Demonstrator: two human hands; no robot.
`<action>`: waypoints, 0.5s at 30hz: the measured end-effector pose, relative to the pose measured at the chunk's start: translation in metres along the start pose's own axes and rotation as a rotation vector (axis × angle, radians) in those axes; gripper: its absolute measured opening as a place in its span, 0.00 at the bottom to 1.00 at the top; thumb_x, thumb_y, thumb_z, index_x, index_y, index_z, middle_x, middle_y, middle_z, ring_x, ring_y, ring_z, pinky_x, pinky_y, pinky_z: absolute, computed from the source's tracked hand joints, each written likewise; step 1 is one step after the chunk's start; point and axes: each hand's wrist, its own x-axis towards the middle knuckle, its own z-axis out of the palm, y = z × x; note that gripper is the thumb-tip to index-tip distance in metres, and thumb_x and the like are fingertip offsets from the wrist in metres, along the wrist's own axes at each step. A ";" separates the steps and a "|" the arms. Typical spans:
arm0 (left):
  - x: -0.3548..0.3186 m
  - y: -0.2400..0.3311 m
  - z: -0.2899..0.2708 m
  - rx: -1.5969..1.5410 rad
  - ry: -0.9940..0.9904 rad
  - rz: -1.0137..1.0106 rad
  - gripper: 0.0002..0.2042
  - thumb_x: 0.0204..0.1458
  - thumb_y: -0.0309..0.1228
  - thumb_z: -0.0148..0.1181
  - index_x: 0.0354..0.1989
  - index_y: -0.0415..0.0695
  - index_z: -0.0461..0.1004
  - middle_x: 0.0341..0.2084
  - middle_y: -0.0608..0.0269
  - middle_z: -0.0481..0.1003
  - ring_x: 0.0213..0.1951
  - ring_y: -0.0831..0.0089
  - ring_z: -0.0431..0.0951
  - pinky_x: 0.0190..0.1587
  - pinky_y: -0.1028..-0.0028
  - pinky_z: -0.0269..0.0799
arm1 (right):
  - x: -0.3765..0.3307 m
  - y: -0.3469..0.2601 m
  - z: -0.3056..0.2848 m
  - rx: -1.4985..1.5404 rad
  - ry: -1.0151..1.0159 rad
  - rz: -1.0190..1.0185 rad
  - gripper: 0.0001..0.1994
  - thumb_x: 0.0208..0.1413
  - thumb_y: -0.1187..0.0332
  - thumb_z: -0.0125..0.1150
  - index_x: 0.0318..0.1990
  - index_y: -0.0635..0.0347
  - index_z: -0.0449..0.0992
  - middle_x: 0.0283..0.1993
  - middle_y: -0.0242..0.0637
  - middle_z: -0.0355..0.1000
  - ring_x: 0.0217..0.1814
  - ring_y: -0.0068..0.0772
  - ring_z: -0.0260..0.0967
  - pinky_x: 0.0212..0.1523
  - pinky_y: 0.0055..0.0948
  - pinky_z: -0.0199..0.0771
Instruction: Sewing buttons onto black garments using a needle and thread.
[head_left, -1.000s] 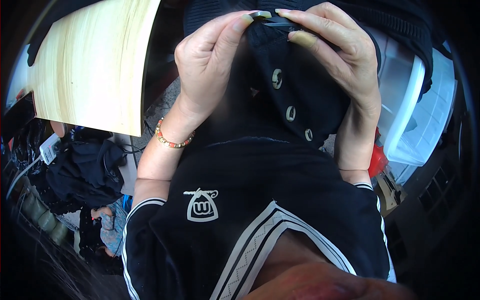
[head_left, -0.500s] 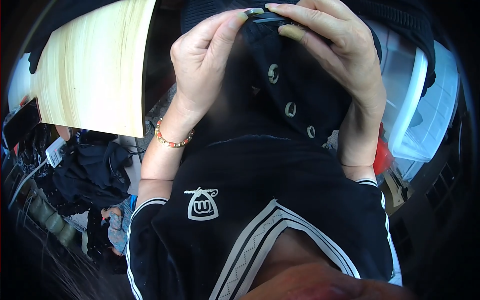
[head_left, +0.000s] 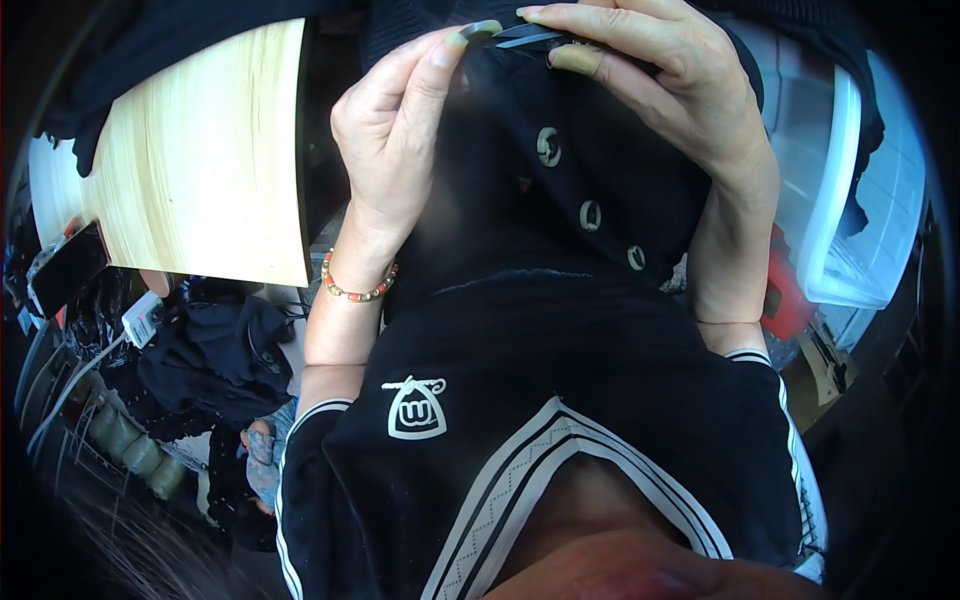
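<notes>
A dark knitted cardigan (head_left: 480,200) lies across my lap, with several ringed buttons (head_left: 549,146) down its front band. At its far end my left hand (head_left: 395,130) pinches another button (head_left: 483,29), seen nearly edge-on, between thumb and forefinger. My right hand (head_left: 690,80) grips small thread snips (head_left: 528,38), their dark blades pointing left, close beside that button. A tan cover (head_left: 577,60) wraps the tip of my right thumb. The snips' handles are hidden in my palm, and any thread is too fine to make out.
To the left stands a pale wood-grain tabletop (head_left: 215,150), with a phone (head_left: 68,270) at its near corner. Below it are a white power strip (head_left: 142,318) and dark bundled cloth (head_left: 215,355). Translucent plastic bins (head_left: 835,190) and a red object (head_left: 788,290) stand at right.
Both hands have shifted slightly left in the picture, and the button sits a little farther from the snips' blade tips. My grips are unchanged; the surroundings have shifted a little with the view.
</notes>
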 end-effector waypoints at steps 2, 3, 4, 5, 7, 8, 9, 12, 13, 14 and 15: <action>0.000 0.000 0.000 -0.030 0.028 -0.010 0.10 0.60 0.31 0.59 0.44 0.39 0.81 0.26 0.67 0.79 0.28 0.86 0.74 0.31 0.87 0.67 | -0.001 0.002 0.000 0.018 0.007 0.000 0.14 0.47 0.73 0.70 0.44 0.60 0.81 0.28 0.36 0.70 0.27 0.34 0.69 0.27 0.28 0.69; 0.000 0.000 0.000 -0.026 0.021 -0.003 0.10 0.60 0.31 0.59 0.44 0.39 0.81 0.26 0.67 0.79 0.28 0.86 0.74 0.31 0.87 0.67 | -0.002 0.003 0.000 0.006 0.005 -0.006 0.14 0.47 0.73 0.70 0.44 0.60 0.81 0.28 0.36 0.70 0.26 0.34 0.69 0.27 0.28 0.69; 0.000 0.000 0.001 -0.028 0.031 -0.007 0.10 0.60 0.31 0.59 0.44 0.39 0.81 0.26 0.67 0.79 0.28 0.86 0.74 0.31 0.87 0.67 | -0.002 0.004 0.000 0.002 0.006 -0.008 0.14 0.47 0.73 0.70 0.44 0.60 0.81 0.28 0.36 0.70 0.26 0.34 0.69 0.27 0.28 0.69; 0.000 0.001 0.001 -0.029 0.041 -0.010 0.10 0.60 0.31 0.59 0.44 0.39 0.81 0.26 0.68 0.79 0.28 0.86 0.73 0.31 0.87 0.67 | -0.002 0.004 -0.001 -0.003 0.007 -0.011 0.14 0.47 0.73 0.70 0.44 0.60 0.81 0.28 0.36 0.70 0.26 0.34 0.69 0.27 0.27 0.69; 0.000 0.001 0.000 -0.032 0.032 -0.019 0.10 0.60 0.31 0.59 0.44 0.38 0.81 0.26 0.68 0.79 0.28 0.86 0.73 0.32 0.87 0.67 | -0.002 0.006 -0.001 0.008 -0.009 -0.023 0.14 0.47 0.73 0.70 0.44 0.60 0.81 0.28 0.36 0.70 0.26 0.33 0.68 0.27 0.27 0.68; 0.000 0.001 0.000 -0.041 0.030 -0.027 0.10 0.60 0.31 0.59 0.45 0.38 0.81 0.27 0.68 0.79 0.29 0.87 0.73 0.32 0.87 0.66 | -0.002 0.007 -0.002 0.013 -0.012 -0.026 0.14 0.47 0.73 0.70 0.44 0.60 0.81 0.28 0.36 0.70 0.25 0.32 0.68 0.27 0.27 0.68; -0.001 0.001 0.000 -0.035 0.025 -0.028 0.10 0.60 0.31 0.59 0.45 0.38 0.81 0.27 0.68 0.79 0.29 0.87 0.73 0.32 0.87 0.66 | -0.002 0.007 -0.002 0.041 -0.027 -0.021 0.14 0.48 0.73 0.70 0.45 0.60 0.81 0.28 0.35 0.69 0.25 0.32 0.68 0.27 0.26 0.67; -0.001 0.001 0.000 -0.049 0.016 -0.029 0.10 0.60 0.31 0.59 0.44 0.39 0.81 0.27 0.68 0.79 0.29 0.87 0.73 0.32 0.87 0.66 | -0.003 0.009 -0.004 0.084 -0.046 -0.017 0.14 0.49 0.73 0.69 0.45 0.61 0.80 0.28 0.35 0.69 0.26 0.31 0.67 0.27 0.26 0.67; -0.001 0.001 0.000 -0.046 0.015 -0.029 0.10 0.60 0.31 0.59 0.44 0.39 0.81 0.27 0.68 0.79 0.29 0.87 0.73 0.32 0.87 0.67 | -0.003 0.010 -0.004 0.093 -0.048 -0.018 0.14 0.49 0.73 0.69 0.46 0.61 0.80 0.28 0.35 0.69 0.26 0.31 0.67 0.27 0.26 0.67; -0.001 0.001 0.000 -0.042 0.013 -0.029 0.10 0.60 0.31 0.59 0.44 0.39 0.81 0.27 0.68 0.79 0.29 0.86 0.73 0.32 0.87 0.67 | -0.004 0.011 -0.004 0.101 -0.050 -0.019 0.14 0.49 0.73 0.69 0.46 0.61 0.80 0.28 0.34 0.69 0.26 0.30 0.67 0.27 0.26 0.67; -0.001 0.001 0.000 -0.039 0.011 -0.030 0.10 0.60 0.31 0.59 0.44 0.39 0.81 0.27 0.68 0.79 0.29 0.86 0.73 0.32 0.87 0.67 | -0.004 0.011 -0.005 0.133 -0.066 -0.006 0.14 0.49 0.73 0.69 0.46 0.62 0.80 0.28 0.34 0.69 0.26 0.30 0.67 0.27 0.26 0.67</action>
